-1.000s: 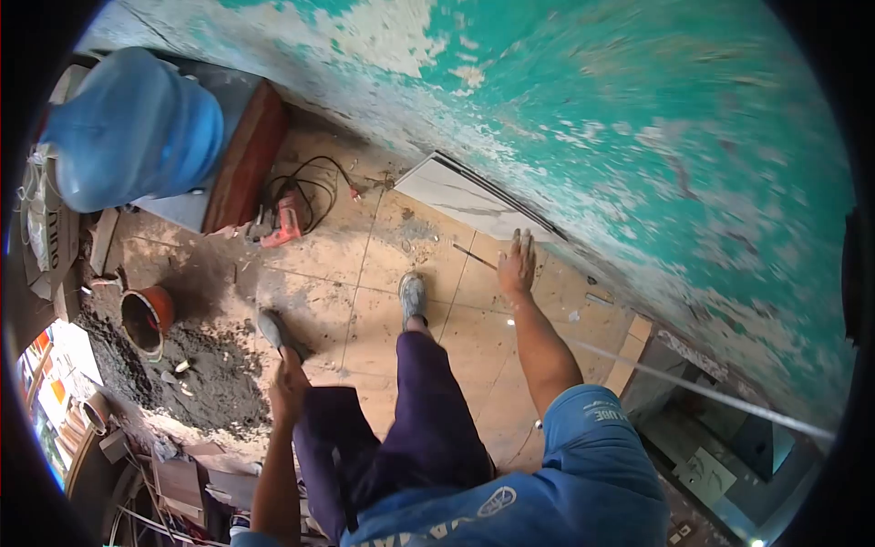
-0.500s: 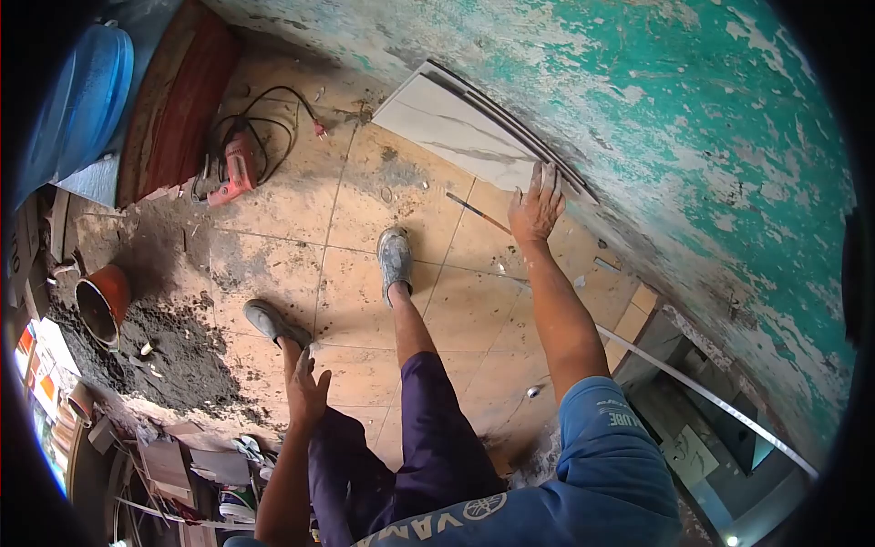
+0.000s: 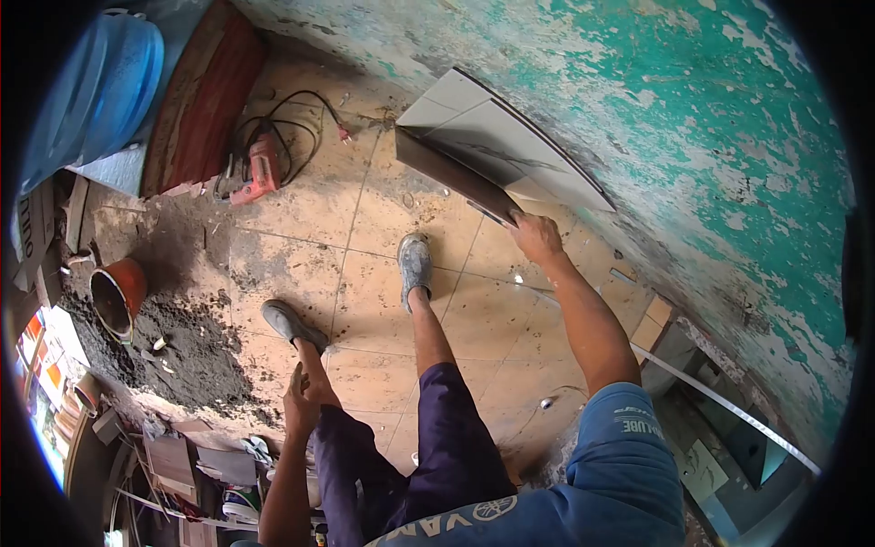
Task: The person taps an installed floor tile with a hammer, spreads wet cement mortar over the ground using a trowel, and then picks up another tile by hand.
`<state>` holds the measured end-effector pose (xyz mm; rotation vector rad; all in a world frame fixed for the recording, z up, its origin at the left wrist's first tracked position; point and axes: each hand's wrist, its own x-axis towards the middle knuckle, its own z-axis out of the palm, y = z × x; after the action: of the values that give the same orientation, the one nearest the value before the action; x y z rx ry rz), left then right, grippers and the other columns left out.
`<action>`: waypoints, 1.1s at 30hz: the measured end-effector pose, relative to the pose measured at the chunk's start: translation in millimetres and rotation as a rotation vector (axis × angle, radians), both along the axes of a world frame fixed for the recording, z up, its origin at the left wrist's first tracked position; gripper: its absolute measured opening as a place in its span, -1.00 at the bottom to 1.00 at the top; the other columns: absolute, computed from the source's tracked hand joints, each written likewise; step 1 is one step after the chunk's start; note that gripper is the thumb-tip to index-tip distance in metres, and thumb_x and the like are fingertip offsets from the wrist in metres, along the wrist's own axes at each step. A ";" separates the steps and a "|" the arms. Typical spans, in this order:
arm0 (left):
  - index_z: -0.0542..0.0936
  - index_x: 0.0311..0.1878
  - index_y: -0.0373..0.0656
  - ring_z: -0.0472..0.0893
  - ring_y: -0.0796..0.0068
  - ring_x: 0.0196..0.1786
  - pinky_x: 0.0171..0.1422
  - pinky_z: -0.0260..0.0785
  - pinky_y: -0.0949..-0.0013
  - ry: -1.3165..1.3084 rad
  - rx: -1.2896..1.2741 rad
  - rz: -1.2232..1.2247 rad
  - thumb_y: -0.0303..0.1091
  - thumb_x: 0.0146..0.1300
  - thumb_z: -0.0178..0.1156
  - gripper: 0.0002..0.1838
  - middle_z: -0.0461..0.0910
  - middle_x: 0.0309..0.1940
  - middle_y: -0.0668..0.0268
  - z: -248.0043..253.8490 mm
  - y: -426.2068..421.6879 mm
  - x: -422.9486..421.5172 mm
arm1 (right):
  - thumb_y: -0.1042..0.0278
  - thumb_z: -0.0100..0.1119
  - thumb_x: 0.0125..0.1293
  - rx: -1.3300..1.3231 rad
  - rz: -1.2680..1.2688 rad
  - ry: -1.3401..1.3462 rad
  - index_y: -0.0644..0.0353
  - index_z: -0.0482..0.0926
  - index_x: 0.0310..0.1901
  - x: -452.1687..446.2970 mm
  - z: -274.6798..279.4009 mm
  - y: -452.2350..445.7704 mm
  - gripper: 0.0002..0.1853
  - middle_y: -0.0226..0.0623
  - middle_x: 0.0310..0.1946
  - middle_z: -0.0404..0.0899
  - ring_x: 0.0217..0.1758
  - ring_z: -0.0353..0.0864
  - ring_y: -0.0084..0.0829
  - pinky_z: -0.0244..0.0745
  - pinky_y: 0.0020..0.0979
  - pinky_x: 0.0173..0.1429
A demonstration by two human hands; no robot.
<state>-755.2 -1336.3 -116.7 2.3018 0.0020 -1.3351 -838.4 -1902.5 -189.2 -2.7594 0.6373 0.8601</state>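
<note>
My right hand (image 3: 538,237) grips the near end of a thin tile (image 3: 456,173), tilted away from the wall with its brown back showing. Behind it, more white marbled tiles (image 3: 519,137) lean against the peeling green wall. My left hand (image 3: 299,401) hangs beside my left knee, holding nothing, its fingers partly spread. A thin stick-like tool on the floor is mostly hidden under the held tile.
A red power tool (image 3: 262,169) with a coiled cord lies on the tiled floor. At the left are an orange bucket (image 3: 132,278), dark mortar (image 3: 196,356) and a blue water bottle (image 3: 114,87). A long metal strip (image 3: 720,401) slants at the right.
My right hand has gone from reaching over the leaning tiles to gripping one, whose top has swung away from the wall. My left hand has lowered slightly beside my knee.
</note>
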 end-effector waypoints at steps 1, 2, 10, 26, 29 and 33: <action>0.21 0.47 -0.25 0.62 0.03 0.13 0.21 0.48 0.13 0.031 -0.002 0.025 -0.31 0.27 0.21 -0.27 0.56 0.13 -0.13 0.9 2.6 -1.4 | 0.02 0.07 0.39 -0.014 0.029 0.038 0.16 0.59 0.02 4.9 -0.5 1.6 -0.61 -0.11 -0.26 0.70 -0.18 0.70 -0.06 0.59 -0.10 -0.07; 0.21 0.47 -0.25 0.62 0.03 0.13 0.21 0.48 0.13 0.022 0.005 0.033 -0.31 0.27 0.21 -0.27 0.56 0.13 -0.13 4.5 1.8 -1.3 | 0.02 0.07 0.39 -0.007 0.038 0.029 0.16 0.59 0.02 16.2 7.2 5.9 -0.61 -0.11 -0.26 0.70 -0.18 0.70 -0.06 0.59 -0.10 -0.07; 0.26 0.45 -0.25 0.62 0.22 0.11 0.20 0.46 0.30 0.008 -0.096 0.284 -0.30 0.35 0.20 -0.35 0.54 0.15 -0.06 27.1 -7.0 -7.7 | 0.09 0.12 0.37 0.068 0.113 -0.028 0.22 0.60 -0.28 79.6 165.2 69.8 -0.68 -0.01 -0.48 0.63 -0.36 0.67 0.03 0.57 -0.06 -0.19; 0.17 0.50 -0.17 0.34 0.08 0.41 0.53 0.11 0.06 0.558 -1.054 1.281 0.58 0.27 -0.60 0.07 0.26 0.45 0.12 260.2 -15.1 94.7 | -0.14 0.46 0.13 0.681 -0.457 -0.565 0.44 0.65 -0.26 5.9 583.5 201.1 -0.39 -0.36 -0.42 0.66 -0.36 0.54 -0.55 0.49 -0.40 -0.24; 0.24 0.44 -0.29 0.38 0.13 0.38 0.49 0.15 0.06 0.238 -1.107 1.319 0.53 0.33 -0.53 0.05 0.39 0.35 0.06 326.9 -1.0 152.3 | -0.09 0.57 -0.01 0.782 -0.261 -0.702 0.41 0.66 -0.25 14.0 606.2 258.0 -0.39 -0.29 -0.38 0.70 -0.32 0.60 -0.55 0.50 -0.40 -0.24; 0.60 -0.14 -0.24 0.61 0.19 -0.13 0.08 0.36 0.12 0.141 -2.086 0.672 0.44 0.39 -0.33 -0.15 0.64 -0.29 0.16 268.0 51.7 229.6 | 0.08 0.48 0.03 0.858 0.424 -0.918 0.19 0.71 -0.08 43.2 635.8 300.7 -0.54 -0.15 -0.28 0.71 -0.28 0.72 -0.18 0.56 -0.31 -0.22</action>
<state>-525.6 -1284.7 151.3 0.3114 -0.3437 -0.4181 -795.2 -1601.8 446.6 -2.1052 -0.4101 -0.1568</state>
